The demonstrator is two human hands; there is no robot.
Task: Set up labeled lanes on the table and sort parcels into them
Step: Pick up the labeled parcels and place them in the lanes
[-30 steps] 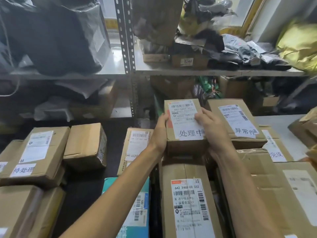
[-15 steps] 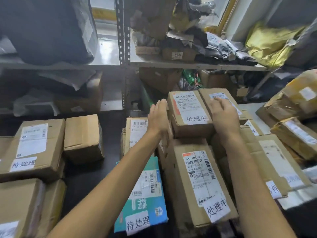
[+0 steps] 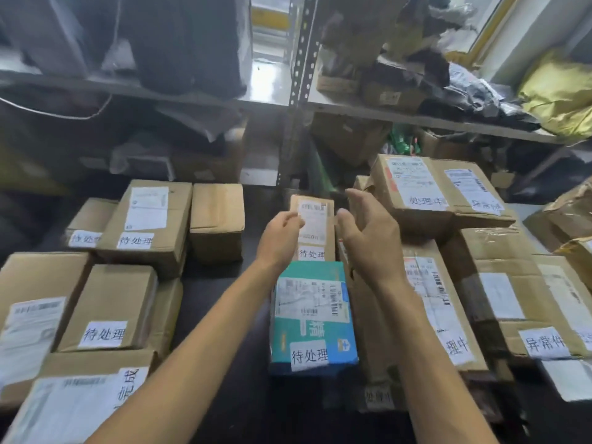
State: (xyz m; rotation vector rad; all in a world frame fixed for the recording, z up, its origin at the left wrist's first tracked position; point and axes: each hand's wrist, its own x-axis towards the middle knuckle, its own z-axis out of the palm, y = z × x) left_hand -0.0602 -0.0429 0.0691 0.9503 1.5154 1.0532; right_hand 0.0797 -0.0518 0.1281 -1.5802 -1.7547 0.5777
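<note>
Cardboard parcels with handwritten white labels cover a dark table (image 3: 221,283). My left hand (image 3: 280,238) hovers with curled fingers at the left edge of a small brown parcel (image 3: 315,229), and I cannot tell whether it touches. My right hand (image 3: 368,238) is open, fingers apart, just right of that parcel and holding nothing. A teal box (image 3: 312,318) with a white label lies right below both hands. The parcel I was holding (image 3: 413,190) rests on a stack at the upper right, beside another labeled parcel (image 3: 471,190).
More labeled parcels are stacked at the left (image 3: 147,219) and lower left (image 3: 109,309). A plain brown box (image 3: 217,219) stands left of my hands. Taller stacks (image 3: 512,283) fill the right side. Metal shelving (image 3: 301,100) with bags and boxes rises behind the table.
Both hands have let go of the parcel on the right stack and moved left and down toward the small brown parcel. The view has swung left.
</note>
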